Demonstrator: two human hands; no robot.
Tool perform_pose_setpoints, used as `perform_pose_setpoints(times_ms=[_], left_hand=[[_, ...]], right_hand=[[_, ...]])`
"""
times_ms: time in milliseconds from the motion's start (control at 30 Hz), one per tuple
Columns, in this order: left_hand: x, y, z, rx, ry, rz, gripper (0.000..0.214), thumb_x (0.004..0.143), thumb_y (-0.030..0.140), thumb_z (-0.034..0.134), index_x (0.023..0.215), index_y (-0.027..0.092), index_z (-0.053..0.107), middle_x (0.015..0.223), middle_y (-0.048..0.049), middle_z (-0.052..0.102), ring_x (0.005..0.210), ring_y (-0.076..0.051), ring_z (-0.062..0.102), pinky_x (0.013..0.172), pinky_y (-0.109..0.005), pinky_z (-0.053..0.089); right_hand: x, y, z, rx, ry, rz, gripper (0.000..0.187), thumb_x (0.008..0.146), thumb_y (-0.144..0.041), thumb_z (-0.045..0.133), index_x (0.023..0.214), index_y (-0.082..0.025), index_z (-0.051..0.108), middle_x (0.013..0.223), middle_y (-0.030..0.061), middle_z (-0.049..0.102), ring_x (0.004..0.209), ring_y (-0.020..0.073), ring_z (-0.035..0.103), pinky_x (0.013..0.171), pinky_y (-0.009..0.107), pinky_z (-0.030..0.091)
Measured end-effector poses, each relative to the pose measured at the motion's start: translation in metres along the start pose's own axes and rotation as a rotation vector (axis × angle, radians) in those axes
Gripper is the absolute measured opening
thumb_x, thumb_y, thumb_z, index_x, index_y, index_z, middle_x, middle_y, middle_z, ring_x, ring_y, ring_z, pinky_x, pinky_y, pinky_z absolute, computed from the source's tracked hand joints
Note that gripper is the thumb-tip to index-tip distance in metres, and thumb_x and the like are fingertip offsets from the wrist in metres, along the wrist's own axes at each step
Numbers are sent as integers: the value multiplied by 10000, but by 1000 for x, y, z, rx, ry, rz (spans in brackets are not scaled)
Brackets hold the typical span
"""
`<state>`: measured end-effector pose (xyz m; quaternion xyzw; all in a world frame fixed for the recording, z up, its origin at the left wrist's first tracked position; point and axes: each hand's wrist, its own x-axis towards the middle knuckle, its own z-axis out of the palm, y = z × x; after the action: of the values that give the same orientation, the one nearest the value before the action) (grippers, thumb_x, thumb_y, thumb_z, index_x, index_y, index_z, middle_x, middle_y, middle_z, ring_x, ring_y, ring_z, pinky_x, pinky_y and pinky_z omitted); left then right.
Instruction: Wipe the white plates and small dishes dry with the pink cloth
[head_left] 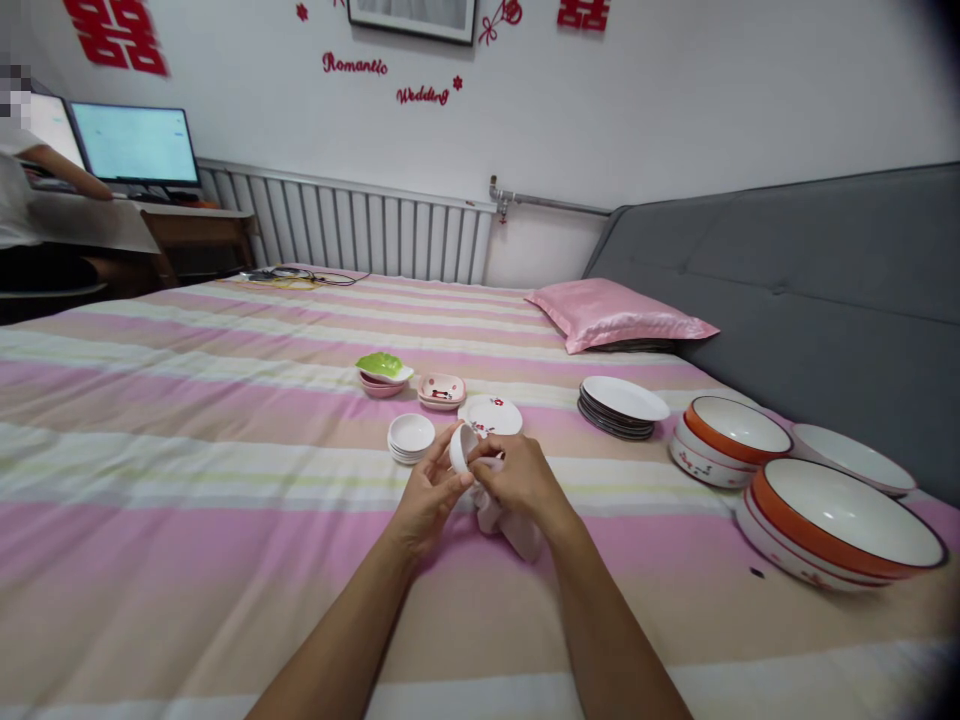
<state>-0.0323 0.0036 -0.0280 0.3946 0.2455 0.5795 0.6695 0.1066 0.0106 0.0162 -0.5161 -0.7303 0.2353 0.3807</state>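
Note:
My left hand (433, 490) grips a small white bowl (463, 447), tilted on its side with its opening to the right. Closed around a pale pinkish cloth (517, 530), my right hand (517, 475) presses close to the bowl's rim. The cloth hangs below that hand onto the bed. Just behind the hands lies a white plate with red flowers (491, 414), partly covered by them. To the left stands a short stack of small white dishes (411, 436).
Beyond are pink-and-white rectangular dishes (441, 389) and a green leaf-shaped dish (381, 366) on a pink one. Rightward stand stacked plates (624, 398) and large orange-rimmed bowls (840, 520). A pink pillow (611, 310) lies by the grey headboard (810, 260). A person (45, 190) sits at a desk far left.

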Motion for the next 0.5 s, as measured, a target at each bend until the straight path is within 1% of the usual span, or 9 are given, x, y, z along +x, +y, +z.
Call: perform_pose_setpoints(times_ms=[133,233,300,400,500], left_hand=[[0,0,-1,-28,-9,-5,662,635,186,733,1238,303,487,1244,-41,559,1111,-200,527,874,-266,450],[0,-1,-2,-42,-29,-5,629,673,182,703,1246,307,476,1230,-31,564,1072,-178,548,833,-243,464],[-1,-2,-2,-46,-51,-5,625,685,204,695,1258,297,464,1217,-39,570,1051,-184,560,821,-252,472],[-1,-3,-2,-46,-77,-6,618,693,244,691,1263,284,455,1231,-51,562,1071,-203,554,838,-268,467],[-1,-3,-1,-25,-84,-6,597,695,249,691,1247,282,469,1283,-48,528,1137,-213,511,857,-261,458]], right_hand=[[-2,-4,-7,190,-123,-21,150,655,-170,560,713,-173,698,705,13,684,644,151,598,594,234,432],[-3,-6,-9,317,-170,1,160,661,-167,548,728,-155,693,707,12,674,639,138,590,586,221,435],[-4,-7,-8,394,-188,16,158,666,-176,545,733,-149,686,697,10,666,624,132,584,571,216,434],[-3,-8,-4,458,-160,-1,143,660,-185,555,726,-149,676,698,9,663,636,134,588,581,221,439],[0,-7,2,473,-77,-32,121,656,-190,566,723,-151,660,711,17,659,678,148,602,618,235,453]])
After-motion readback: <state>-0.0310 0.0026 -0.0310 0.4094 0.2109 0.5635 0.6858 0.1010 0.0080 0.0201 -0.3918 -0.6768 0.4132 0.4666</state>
